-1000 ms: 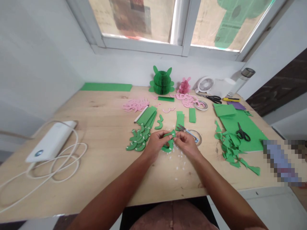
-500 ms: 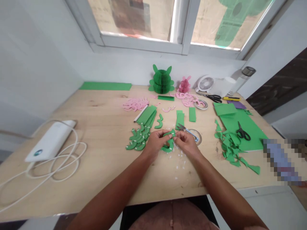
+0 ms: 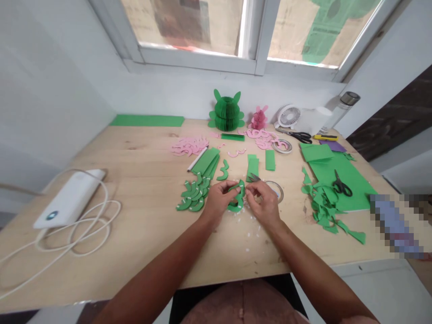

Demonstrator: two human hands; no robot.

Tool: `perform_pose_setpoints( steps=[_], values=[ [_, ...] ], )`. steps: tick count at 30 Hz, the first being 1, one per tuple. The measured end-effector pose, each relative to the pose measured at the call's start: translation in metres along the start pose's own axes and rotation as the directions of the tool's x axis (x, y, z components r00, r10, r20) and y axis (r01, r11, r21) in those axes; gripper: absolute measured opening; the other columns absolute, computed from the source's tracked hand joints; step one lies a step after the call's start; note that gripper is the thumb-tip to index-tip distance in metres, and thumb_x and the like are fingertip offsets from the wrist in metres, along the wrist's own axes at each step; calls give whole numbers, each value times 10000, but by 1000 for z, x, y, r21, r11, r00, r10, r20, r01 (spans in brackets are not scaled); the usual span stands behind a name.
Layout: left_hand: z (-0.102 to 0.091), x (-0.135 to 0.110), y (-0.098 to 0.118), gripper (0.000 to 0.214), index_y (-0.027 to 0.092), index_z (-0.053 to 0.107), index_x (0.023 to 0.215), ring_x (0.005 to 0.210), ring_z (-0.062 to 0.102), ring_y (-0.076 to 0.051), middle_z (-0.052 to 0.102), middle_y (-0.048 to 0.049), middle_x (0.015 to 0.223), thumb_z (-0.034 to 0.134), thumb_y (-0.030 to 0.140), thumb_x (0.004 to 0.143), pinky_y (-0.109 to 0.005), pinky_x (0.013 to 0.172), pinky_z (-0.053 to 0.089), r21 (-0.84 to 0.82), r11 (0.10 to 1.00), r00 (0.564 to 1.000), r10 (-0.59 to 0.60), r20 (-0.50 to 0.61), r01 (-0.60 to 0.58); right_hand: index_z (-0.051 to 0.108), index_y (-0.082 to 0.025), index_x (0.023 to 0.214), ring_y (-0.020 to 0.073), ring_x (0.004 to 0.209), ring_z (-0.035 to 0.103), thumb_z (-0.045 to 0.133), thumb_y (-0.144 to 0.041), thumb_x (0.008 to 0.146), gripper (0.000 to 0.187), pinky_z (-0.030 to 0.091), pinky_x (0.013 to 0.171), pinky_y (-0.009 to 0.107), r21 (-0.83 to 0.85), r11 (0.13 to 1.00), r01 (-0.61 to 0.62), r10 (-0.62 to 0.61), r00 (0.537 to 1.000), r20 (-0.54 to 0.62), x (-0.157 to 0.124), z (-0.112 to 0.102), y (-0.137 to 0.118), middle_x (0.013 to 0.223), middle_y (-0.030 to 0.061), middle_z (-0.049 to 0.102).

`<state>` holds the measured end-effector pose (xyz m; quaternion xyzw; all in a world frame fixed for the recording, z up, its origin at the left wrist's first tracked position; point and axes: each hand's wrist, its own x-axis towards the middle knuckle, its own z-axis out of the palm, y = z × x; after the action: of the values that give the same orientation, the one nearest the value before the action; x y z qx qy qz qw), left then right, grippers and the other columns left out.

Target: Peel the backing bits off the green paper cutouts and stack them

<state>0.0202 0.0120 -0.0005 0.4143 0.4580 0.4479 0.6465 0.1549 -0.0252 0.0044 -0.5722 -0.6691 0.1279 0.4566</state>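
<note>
My left hand (image 3: 218, 200) pinches a curved green paper cutout (image 3: 236, 198) just above the wooden table (image 3: 141, 180). From the other side, my right hand (image 3: 265, 202) meets it, fingers pinched at the cutout's upper tip. A pile of similar green curved pieces with white tabs (image 3: 192, 195) lies just left of my left hand. Behind my right hand lie small scissors (image 3: 255, 178) and a roll of clear tape (image 3: 276, 189). White paper bits (image 3: 251, 225) are scattered under my hands.
A white power bank (image 3: 70, 198) with coiled cable (image 3: 81, 229) lies at the left. Green sheets (image 3: 340, 180), scraps (image 3: 326, 211) and black scissors (image 3: 340, 185) are at the right. Pink cutouts (image 3: 189, 146), green strips (image 3: 207, 162), paper models (image 3: 227, 112), a small fan (image 3: 288, 117) and a bottle (image 3: 340, 110) stand farther back.
Both hands have stayed in place with the green cutout; my right hand's fingers have shifted slightly up onto its tip and the piece has turned a little more upright.
</note>
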Motion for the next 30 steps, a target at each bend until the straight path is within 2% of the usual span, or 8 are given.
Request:
perform_pose_setpoints(
  steps=[4, 8, 13, 17, 20, 25, 30],
  values=[
    [3, -2, 0, 237, 150, 651, 732, 618, 564, -118, 644, -7, 738, 729, 295, 562, -219, 535, 472, 31, 998, 999, 46, -12, -46, 573, -205, 723, 164, 636, 504, 504, -202, 791, 97, 395, 631, 298, -10, 1000, 16, -16, 1000, 18, -1, 1, 0, 670, 26, 567],
    [5, -4, 1, 212, 154, 644, 732, 686, 585, -138, 649, -11, 743, 718, 265, 567, -228, 590, 482, 43, 994, 995, 103, -4, -103, 572, -199, 724, 157, 625, 495, 505, -190, 778, 86, 395, 624, 288, 6, 1000, -21, 21, 1000, -2, 0, 1, -1, 663, 23, 570],
    [5, -6, 1, 211, 153, 644, 756, 710, 598, -151, 656, -17, 756, 696, 285, 600, -238, 598, 488, 69, 990, 992, 126, 10, -126, 563, -189, 716, 126, 569, 471, 516, -212, 769, 75, 389, 562, 246, 100, 988, -122, 122, 992, -1, 1, 3, -1, 630, -3, 553],
    [5, -7, 0, 170, 153, 656, 764, 699, 600, -137, 660, -14, 765, 670, 265, 637, -239, 630, 486, 90, 982, 986, 165, 23, -166, 561, -182, 719, 108, 516, 454, 541, -263, 763, 94, 371, 499, 223, 231, 941, -247, 250, 968, 19, 0, 8, 2, 600, -22, 537],
    [6, -7, -1, 129, 150, 657, 744, 679, 596, -127, 656, -9, 736, 652, 249, 660, -231, 648, 477, 116, 969, 976, 213, 43, -217, 559, -181, 718, 105, 509, 460, 562, -281, 750, 104, 371, 489, 218, 293, 910, -295, 300, 953, 28, -1, 10, 5, 594, -27, 536],
    [5, -5, -6, 141, 148, 654, 762, 666, 596, -126, 654, -9, 729, 647, 257, 673, -225, 635, 475, 150, 957, 968, 244, 54, -250, 556, -180, 698, 104, 510, 468, 568, -270, 733, 97, 382, 494, 218, 314, 894, -320, 325, 945, 40, 0, 11, 6, 592, -25, 542],
    [3, -3, -11, 184, 143, 634, 760, 599, 575, -117, 628, 0, 683, 662, 298, 664, -219, 557, 482, 156, 959, 971, 232, 58, -238, 545, -182, 668, 104, 508, 464, 557, -233, 719, 73, 378, 488, 213, 260, 918, -300, 304, 952, 28, 1, 10, 2, 571, -27, 536]
  ],
)
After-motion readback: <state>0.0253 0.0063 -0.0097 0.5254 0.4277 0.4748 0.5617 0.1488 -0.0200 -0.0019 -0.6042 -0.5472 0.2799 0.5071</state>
